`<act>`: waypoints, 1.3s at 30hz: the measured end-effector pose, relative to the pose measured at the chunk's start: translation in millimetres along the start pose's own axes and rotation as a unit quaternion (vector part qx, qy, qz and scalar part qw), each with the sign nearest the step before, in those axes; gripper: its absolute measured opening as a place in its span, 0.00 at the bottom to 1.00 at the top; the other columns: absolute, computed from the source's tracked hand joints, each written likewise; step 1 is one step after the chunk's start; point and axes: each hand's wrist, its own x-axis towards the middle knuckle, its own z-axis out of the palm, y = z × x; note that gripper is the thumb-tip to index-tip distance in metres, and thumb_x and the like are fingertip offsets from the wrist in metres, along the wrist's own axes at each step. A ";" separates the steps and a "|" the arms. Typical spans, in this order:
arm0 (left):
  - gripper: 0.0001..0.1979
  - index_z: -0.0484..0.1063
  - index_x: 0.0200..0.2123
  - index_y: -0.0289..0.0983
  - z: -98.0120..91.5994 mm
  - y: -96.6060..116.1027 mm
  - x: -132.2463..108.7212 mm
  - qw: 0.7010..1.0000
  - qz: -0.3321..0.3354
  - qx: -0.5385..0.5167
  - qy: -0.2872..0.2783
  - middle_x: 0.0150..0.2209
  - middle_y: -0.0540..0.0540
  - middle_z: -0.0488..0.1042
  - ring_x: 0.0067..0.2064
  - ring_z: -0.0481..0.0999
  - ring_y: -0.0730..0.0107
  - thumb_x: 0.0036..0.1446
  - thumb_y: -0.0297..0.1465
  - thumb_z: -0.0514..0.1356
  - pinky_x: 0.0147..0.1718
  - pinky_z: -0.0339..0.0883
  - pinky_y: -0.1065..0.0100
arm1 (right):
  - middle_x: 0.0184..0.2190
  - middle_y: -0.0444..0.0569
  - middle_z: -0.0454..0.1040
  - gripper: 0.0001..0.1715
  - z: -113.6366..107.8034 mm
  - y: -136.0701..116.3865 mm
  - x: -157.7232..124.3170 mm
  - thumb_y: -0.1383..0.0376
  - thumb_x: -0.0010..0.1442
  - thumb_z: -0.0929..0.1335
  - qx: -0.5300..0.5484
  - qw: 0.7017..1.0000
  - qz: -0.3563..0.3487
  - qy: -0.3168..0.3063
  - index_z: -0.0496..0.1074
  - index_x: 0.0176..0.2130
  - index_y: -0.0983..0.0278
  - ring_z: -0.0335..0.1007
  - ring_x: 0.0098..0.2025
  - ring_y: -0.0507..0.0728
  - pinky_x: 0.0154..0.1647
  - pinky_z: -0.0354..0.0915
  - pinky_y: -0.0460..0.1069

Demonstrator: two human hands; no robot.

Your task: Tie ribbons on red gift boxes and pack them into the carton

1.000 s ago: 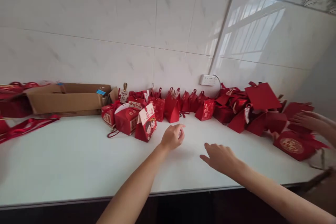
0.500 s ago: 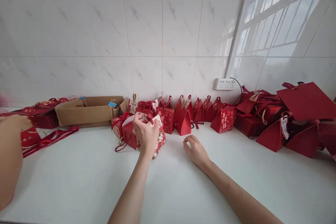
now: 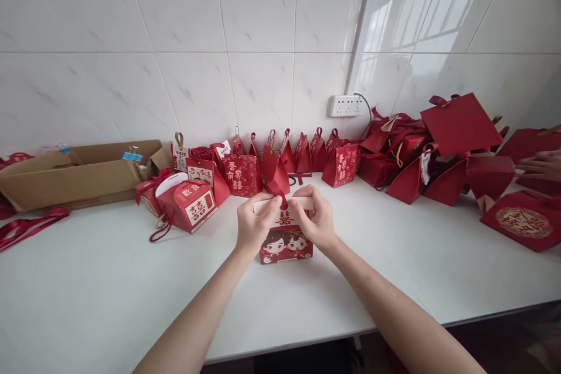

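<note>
A small red gift box (image 3: 286,243) printed with a cartoon couple stands on the white table (image 3: 109,298) in front of me. My left hand (image 3: 254,225) pinches the left end of its pale top flap. My right hand (image 3: 316,221) pinches the right end of the same flap. Both hands are closed on the box top, with a red ribbon bit between them.
A red box with a white handle (image 3: 188,203) sits to the left. A row of red gift bags (image 3: 280,158) lines the tiled wall, with a heap of them (image 3: 438,152) at the right. A cardboard box (image 3: 70,172) lies far left. Another person's hand (image 3: 541,165) reaches in at the right edge.
My left hand took the cartoon box from the cluster at the left and brought it to the table's middle. My right hand has joined it on the top flap.
</note>
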 end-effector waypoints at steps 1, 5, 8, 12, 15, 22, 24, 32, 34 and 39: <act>0.11 0.73 0.24 0.36 0.9 1.9 -2.6 1.000 0.017 0.008 0.013 0.21 0.51 0.73 0.24 0.72 0.72 0.50 0.37 0.61 0.25 0.65 0.73 | 0.27 0.45 0.68 0.06 -0.4 -2.0 -0.9 0.63 0.59 0.64 0.007 1.000 0.005 -0.002 0.62 0.32 0.62 0.65 0.28 0.51 0.29 0.63 0.47; 0.10 0.72 0.24 0.37 -4.0 5.1 -2.7 0.996 0.079 0.037 0.007 0.23 0.50 0.74 0.27 0.72 0.72 0.52 0.36 0.59 0.29 0.67 0.73 | 0.24 0.43 0.68 0.08 -1.2 -3.2 -2.4 0.61 0.57 0.65 0.018 0.999 0.032 -0.014 0.61 0.31 0.62 0.64 0.24 0.50 0.23 0.61 0.46; 0.10 0.74 0.27 0.37 -11.3 7.3 2.3 0.994 0.088 0.034 -0.060 0.28 0.48 0.76 0.32 0.74 0.69 0.54 0.36 0.57 0.34 0.68 0.71 | 0.25 0.44 0.69 0.09 -0.8 -3.6 -1.4 0.59 0.57 0.65 0.017 0.998 0.055 -0.028 0.61 0.31 0.61 0.65 0.25 0.51 0.24 0.62 0.46; 0.10 0.76 0.28 0.36 -17.6 12.7 7.8 0.992 0.046 0.005 -0.121 0.29 0.47 0.77 0.33 0.74 0.67 0.53 0.35 0.58 0.34 0.68 0.70 | 0.26 0.45 0.70 0.10 0.5 -4.7 0.4 0.58 0.57 0.65 0.019 0.997 0.072 -0.035 0.61 0.31 0.61 0.66 0.25 0.52 0.24 0.62 0.46; 0.11 0.76 0.26 0.35 -19.4 15.5 11.0 0.992 -0.023 -0.020 -0.126 0.26 0.47 0.76 0.28 0.73 0.68 0.50 0.37 0.61 0.25 0.66 0.72 | 0.25 0.44 0.70 0.11 1.1 -4.8 1.4 0.58 0.57 0.65 0.015 0.996 0.082 -0.034 0.61 0.30 0.61 0.65 0.24 0.51 0.23 0.61 0.45; 0.11 0.78 0.31 0.35 -16.8 18.2 13.1 0.985 -0.086 -0.090 -0.119 0.31 0.44 0.79 0.35 0.78 0.63 0.46 0.36 0.65 0.35 0.72 0.68 | 0.24 0.42 0.69 0.10 1.4 -4.4 1.3 0.60 0.56 0.66 0.009 0.997 0.058 -0.043 0.60 0.30 0.61 0.65 0.24 0.50 0.24 0.62 0.45; 0.11 0.77 0.30 0.35 -12.2 17.9 8.9 0.992 -0.064 -0.065 -0.083 0.31 0.44 0.79 0.35 0.78 0.64 0.47 0.37 0.65 0.34 0.72 0.69 | 0.23 0.42 0.69 0.10 1.7 -4.3 1.1 0.59 0.56 0.66 0.008 0.997 0.059 -0.039 0.60 0.30 0.61 0.64 0.23 0.50 0.23 0.61 0.45; 0.13 0.75 0.30 0.36 -1.2 8.4 -2.7 1.000 0.008 -0.020 0.002 0.28 0.47 0.78 0.33 0.78 0.66 0.51 0.41 0.62 0.31 0.71 0.71 | 0.20 0.41 0.66 0.11 0.2 -7.8 2.3 0.59 0.55 0.65 0.021 0.997 0.064 -0.045 0.58 0.28 0.60 0.61 0.20 0.49 0.20 0.58 0.45; 0.12 0.76 0.30 0.37 -1.6 8.9 -3.3 1.000 0.018 -0.006 0.008 0.27 0.48 0.78 0.32 0.78 0.67 0.51 0.40 0.62 0.31 0.71 0.72 | 0.19 0.40 0.65 0.11 -0.7 -8.7 2.3 0.59 0.55 0.65 0.027 0.996 0.067 -0.047 0.57 0.28 0.60 0.59 0.18 0.49 0.18 0.56 0.44; 0.12 0.77 0.31 0.36 -3.2 14.8 -3.8 1.000 -0.005 -0.018 0.002 0.29 0.47 0.79 0.32 0.78 0.67 0.51 0.40 0.62 0.32 0.71 0.72 | 0.19 0.40 0.64 0.12 -2.1 -8.8 1.5 0.59 0.54 0.65 0.033 0.996 0.065 -0.059 0.57 0.28 0.60 0.57 0.18 0.48 0.18 0.56 0.44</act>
